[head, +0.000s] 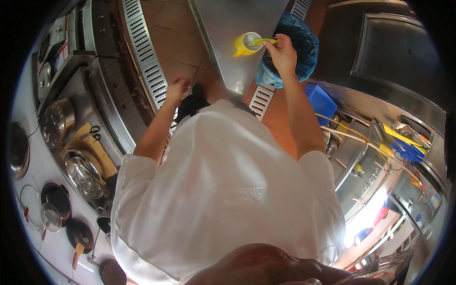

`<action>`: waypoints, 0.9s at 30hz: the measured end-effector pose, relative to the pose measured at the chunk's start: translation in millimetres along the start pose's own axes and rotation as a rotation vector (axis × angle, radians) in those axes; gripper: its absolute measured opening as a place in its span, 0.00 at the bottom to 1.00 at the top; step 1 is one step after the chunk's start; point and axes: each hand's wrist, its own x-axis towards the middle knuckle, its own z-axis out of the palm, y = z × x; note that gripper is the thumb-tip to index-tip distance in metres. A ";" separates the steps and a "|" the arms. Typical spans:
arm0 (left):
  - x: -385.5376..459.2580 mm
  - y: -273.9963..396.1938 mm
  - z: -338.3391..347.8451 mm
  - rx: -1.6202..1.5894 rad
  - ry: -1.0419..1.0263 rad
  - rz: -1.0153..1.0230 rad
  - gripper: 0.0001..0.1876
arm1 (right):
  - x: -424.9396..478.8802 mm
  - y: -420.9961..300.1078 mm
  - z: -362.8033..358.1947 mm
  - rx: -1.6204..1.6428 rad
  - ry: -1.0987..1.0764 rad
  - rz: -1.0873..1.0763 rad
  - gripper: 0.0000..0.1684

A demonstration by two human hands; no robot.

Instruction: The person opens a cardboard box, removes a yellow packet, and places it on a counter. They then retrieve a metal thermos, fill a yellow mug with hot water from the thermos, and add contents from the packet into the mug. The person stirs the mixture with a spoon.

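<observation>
A yellow mug (pixel 241 45) with a pale inside stands on the stainless steel table (pixel 228 21), near its right edge. My right hand (pixel 283 53) grips a small yellow-green packet (pixel 265 41) between thumb and fingers, and the packet's far end is over the mug's opening. What is in the mug cannot be made out. Away from the table, at its left, my left hand (pixel 177 87) hangs over the tiled floor, blurred; no object shows in it, and its fingers are unclear.
Right of the table is a bin lined with a blue plastic bag (pixel 306 46). A blue crate (pixel 320 101) lies below it. Slotted drain covers (pixel 140 39) run along the floor. On the left counter are scissors (pixel 93 133) on a board and a steel bowl (pixel 83 174); pans hang beyond.
</observation>
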 end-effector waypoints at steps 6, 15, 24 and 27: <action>19.3 -30.1 -132.5 -0.078 0.242 -0.117 0.11 | -1.1 -19.1 17.1 -0.266 0.049 -0.175 0.31; 49.0 -8.7 -127.6 -0.176 0.151 -0.113 0.11 | -3.6 -27.7 28.9 -0.340 0.081 -0.118 0.32; 75.3 21.7 -99.9 -0.072 0.074 -0.045 0.10 | -5.9 -31.2 33.7 -0.259 0.113 -0.087 0.30; 90.1 26.5 -93.9 -0.043 0.019 -0.001 0.09 | -7.1 -38.5 29.4 -0.338 0.146 -0.042 0.29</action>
